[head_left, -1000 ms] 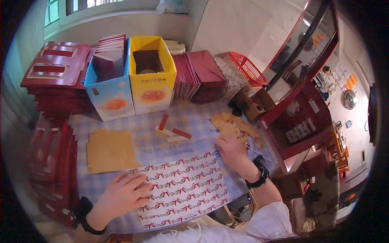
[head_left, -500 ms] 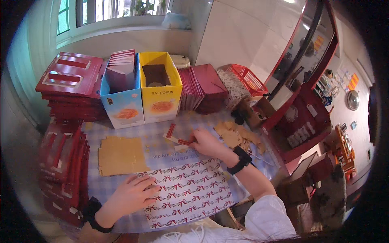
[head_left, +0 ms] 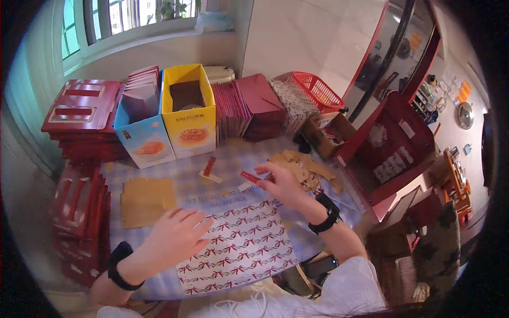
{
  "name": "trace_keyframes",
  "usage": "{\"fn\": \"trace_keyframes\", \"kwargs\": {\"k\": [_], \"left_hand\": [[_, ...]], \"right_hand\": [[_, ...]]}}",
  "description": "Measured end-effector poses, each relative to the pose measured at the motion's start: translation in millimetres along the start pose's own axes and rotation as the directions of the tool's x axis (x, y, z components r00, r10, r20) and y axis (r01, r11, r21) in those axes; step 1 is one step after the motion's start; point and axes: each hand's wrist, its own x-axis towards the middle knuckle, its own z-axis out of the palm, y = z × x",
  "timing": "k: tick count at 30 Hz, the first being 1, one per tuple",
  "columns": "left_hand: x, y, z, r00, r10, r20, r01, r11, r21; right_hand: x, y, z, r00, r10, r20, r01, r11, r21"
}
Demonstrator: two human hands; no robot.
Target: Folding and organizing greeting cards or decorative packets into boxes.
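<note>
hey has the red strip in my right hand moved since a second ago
Yes. The red strip in your right hand has moved rightward, farther from the yellow box.

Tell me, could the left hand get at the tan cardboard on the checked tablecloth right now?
Probably yes. The left hand looks empty, its fingers are close by the lower right corner of the tan cardboard, and nothing visible stands between them.

The paper (head_left: 238, 249) was white with red bows and dark garlands. The strip (head_left: 249, 176) was red, the tabletop (head_left: 188, 159) checked pale blue and white, the cardboard (head_left: 146, 201) tan, the left carton (head_left: 146, 140) blue, the right carton (head_left: 192, 124) yellow.
</note>
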Motion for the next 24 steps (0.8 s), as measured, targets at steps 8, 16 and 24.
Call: {"fn": "trace_keyframes", "kwargs": {"k": [8,16,24], "left_hand": [[87,-2,30,0.967,-0.008,-0.254,-0.017,0.995,-0.098],[105,6,49,0.982,0.008,-0.189,-0.054,0.969,-0.242],[90,23,65,0.990,-0.002,-0.138,-0.007,0.998,-0.066]], "right_hand": [[-17,21,-9,0.998,-0.065,0.020,0.061,0.983,0.175],[-34,17,-15,0.991,-0.015,0.131,-0.009,0.984,0.177],[-39,23,-16,0.937,-0.221,0.272,0.265,0.955,-0.135]]}}
